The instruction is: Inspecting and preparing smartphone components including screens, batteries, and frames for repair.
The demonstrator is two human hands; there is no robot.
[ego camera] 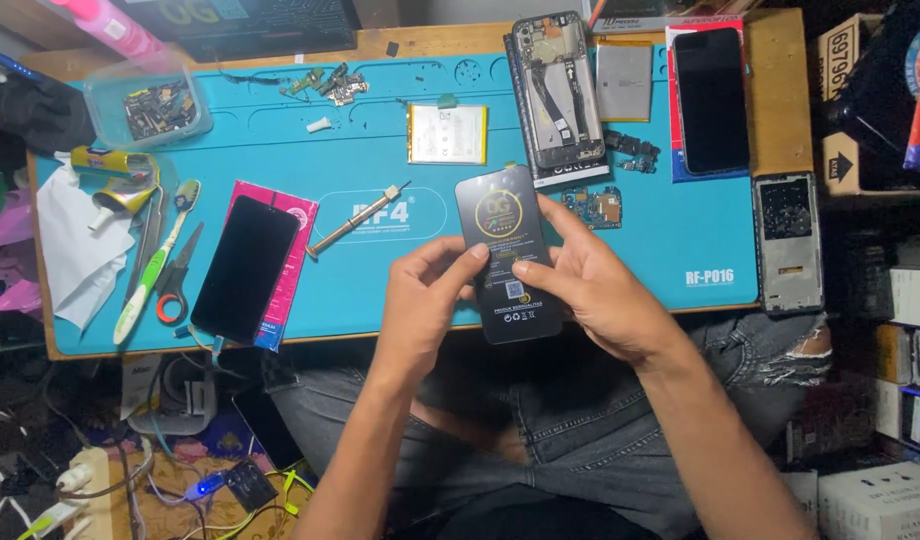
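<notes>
Left hand: the left hand [427,300] holds the left edge of a flat black pack [507,255]; its thumb lies on the front and its fingers curl behind, pinching it.
Right hand: the right hand [590,285] holds the right edge of the same pack, thumb on the front, fingers spread out behind it.
Black pack: long, thin and shiny, with a yellow ring near the top. It is held up over the near edge of the desk [770,60], a bit tilted.
Mat: a blue mat [380,140] covers most of the desk.
Left of the hands: a small brass screwdriver [355,222] lies on the mat, and a dark phone [245,268] rests on a pink pack [298,225].
Far left: a green toothbrush [155,262], scissors [177,275] and a yellow glue tube [115,165] lie close together.
Behind the pack: an opened phone [558,90] with its inside showing, and a white battery [447,133] beside it.
Right side: a black phone [711,100] lies flat, and a phone frame [786,240] sits at the mat's edge.
Below: the person's knees in grey jeans [580,420].
</notes>
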